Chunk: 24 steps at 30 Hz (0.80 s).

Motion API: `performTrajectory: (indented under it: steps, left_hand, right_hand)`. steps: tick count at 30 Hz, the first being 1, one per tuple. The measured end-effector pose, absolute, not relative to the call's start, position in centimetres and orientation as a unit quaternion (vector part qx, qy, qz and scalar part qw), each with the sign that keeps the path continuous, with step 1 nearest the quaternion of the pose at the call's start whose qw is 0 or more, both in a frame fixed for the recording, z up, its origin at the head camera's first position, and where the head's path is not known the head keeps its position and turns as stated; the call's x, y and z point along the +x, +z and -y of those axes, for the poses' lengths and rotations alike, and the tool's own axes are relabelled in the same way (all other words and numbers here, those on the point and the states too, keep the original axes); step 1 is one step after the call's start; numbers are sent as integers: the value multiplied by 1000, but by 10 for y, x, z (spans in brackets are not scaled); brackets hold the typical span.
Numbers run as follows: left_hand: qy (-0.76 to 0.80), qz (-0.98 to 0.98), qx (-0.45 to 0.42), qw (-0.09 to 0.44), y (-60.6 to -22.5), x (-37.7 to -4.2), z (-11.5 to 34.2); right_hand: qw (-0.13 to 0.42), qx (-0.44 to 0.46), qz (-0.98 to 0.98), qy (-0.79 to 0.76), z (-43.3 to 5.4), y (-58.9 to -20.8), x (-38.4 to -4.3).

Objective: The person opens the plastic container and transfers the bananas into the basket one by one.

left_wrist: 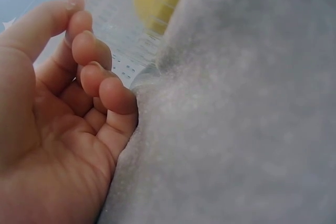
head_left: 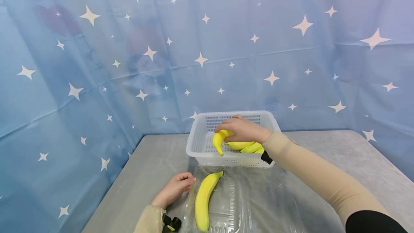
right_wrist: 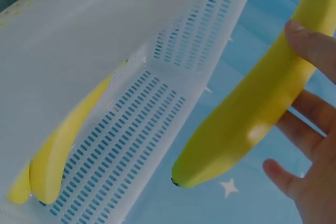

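Observation:
My right hand [head_left: 244, 129] grips a yellow banana [head_left: 219, 141] above the white basket [head_left: 200, 155]. In the right wrist view, the thumb lies on one side of this banana [right_wrist: 252, 111] and the fingers on the other; its tip points down. Several more bananas [head_left: 240, 145] lie in the basket beneath that hand. My left hand [head_left: 176, 188] rests on the table with loosely curled fingers, by the left edge of a clear plastic clamshell box [head_left: 223, 215]. Inside this box's left half, one banana [head_left: 203, 202] lies lengthwise.
The grey table [head_left: 129, 182] stretches to both sides of the box and basket. Behind it hangs a blue curtain [head_left: 226, 74] printed with white stars. The box's other half [head_left: 271, 200] spreads out flat to the right, and the basket stands just beyond the box.

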<state>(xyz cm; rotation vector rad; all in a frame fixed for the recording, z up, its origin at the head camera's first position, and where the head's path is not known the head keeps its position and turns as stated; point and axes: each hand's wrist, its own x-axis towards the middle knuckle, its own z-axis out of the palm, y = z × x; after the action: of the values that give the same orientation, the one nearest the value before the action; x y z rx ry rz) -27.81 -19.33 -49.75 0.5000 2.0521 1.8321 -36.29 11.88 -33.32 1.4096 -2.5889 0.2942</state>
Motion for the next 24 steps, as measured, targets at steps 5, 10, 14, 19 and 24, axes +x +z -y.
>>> performTrajectory:
  steps: [5,10,14,19,24]
  left_hand:
    - [641,-727,176,169,-496,-282,194]
    - [644,-725,176,172,-496,-285,195]
    - [645,-722,185,170,-495,-285,194]
    - [647,-720,194,162,-495,-283,193]
    - [652,-716,189,166,-497,-280,194]
  right_hand:
    - [88,460,877,110,-117,-335,-371]
    - [87,459,877,114,-116,-335,-379]
    - [94,453,879,112,-116,-334,-384]
    - [88,443,886,108,-115,-333,-388]
    - [80,445,884,117,-111,-336,-391]
